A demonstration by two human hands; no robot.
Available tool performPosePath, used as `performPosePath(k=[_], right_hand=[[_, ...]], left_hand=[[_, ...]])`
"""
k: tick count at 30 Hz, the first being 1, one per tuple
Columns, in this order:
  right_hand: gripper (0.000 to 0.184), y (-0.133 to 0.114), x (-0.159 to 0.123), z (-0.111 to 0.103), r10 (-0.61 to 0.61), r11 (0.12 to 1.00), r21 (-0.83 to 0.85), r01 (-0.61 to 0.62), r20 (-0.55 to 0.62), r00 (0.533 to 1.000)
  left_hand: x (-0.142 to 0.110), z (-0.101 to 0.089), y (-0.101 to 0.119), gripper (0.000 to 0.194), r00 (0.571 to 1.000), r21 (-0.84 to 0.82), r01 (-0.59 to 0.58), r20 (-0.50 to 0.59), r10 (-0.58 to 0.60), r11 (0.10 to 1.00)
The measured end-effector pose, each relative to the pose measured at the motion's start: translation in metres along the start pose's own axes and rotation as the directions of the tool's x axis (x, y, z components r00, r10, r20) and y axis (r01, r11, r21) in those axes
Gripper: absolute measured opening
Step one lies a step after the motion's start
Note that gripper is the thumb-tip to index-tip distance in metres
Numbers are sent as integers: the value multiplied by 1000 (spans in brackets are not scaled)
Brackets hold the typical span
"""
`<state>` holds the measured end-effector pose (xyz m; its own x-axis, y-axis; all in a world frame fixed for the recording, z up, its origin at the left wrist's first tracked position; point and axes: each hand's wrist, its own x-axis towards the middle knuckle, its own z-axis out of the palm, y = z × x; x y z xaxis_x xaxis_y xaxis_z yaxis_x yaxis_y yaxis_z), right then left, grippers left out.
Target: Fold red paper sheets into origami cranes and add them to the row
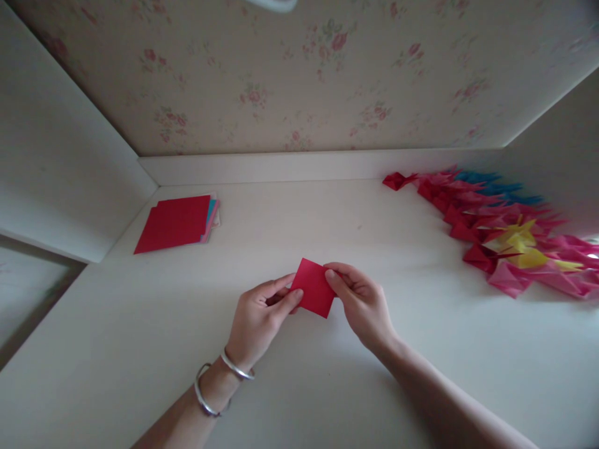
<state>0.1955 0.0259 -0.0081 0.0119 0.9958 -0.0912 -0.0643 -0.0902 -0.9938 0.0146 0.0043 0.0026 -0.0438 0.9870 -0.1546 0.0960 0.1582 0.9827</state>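
A small square of red paper (313, 288) is held up between my two hands over the white table. My left hand (262, 315) pinches its left edge, thumb on top and fingers behind. At the right edge, my right hand (362, 302) grips it the same way, thumb on the front face. The sheet looks flat and is turned slightly. Whether it is folded in layers I cannot tell. My fingertips behind the paper are partly hidden. Two silver bangles (219, 386) circle my left wrist.
At the back left lies a stack of coloured paper sheets (175, 221), red on top. Many folded paper cranes (491, 231) in red, pink, blue and yellow crowd the right side. A floral wall (290, 93) rises behind the white table (290, 218); a white panel (60, 125) stands left.
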Motion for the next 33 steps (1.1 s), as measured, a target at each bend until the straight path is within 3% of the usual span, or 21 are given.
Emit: performPosePath(k=[13, 18, 26, 29, 33], right_hand=[[25, -2, 1, 0, 114, 960, 258, -111, 4, 994], [26, -2, 3, -2, 108, 959, 269, -89, -56, 993], [31, -1, 3, -1, 115, 953, 283, -103, -26, 993], [36, -2, 1, 1, 129, 944, 300, -136, 43, 991], [36, -6, -5, 6, 126, 934, 292, -206, 272, 954]], left_hand=[[0, 1, 2, 44, 995, -134, 90, 43, -85, 987], [-2, 3, 4, 30, 971, -82, 161, 191, -143, 984], [-5, 4, 6, 26, 986, -48, 109, 131, -102, 993], [-5, 3, 7, 24, 995, -61, 63, 84, -58, 996], [-6, 2, 7, 23, 998, 17, -52, 24, 52, 998]])
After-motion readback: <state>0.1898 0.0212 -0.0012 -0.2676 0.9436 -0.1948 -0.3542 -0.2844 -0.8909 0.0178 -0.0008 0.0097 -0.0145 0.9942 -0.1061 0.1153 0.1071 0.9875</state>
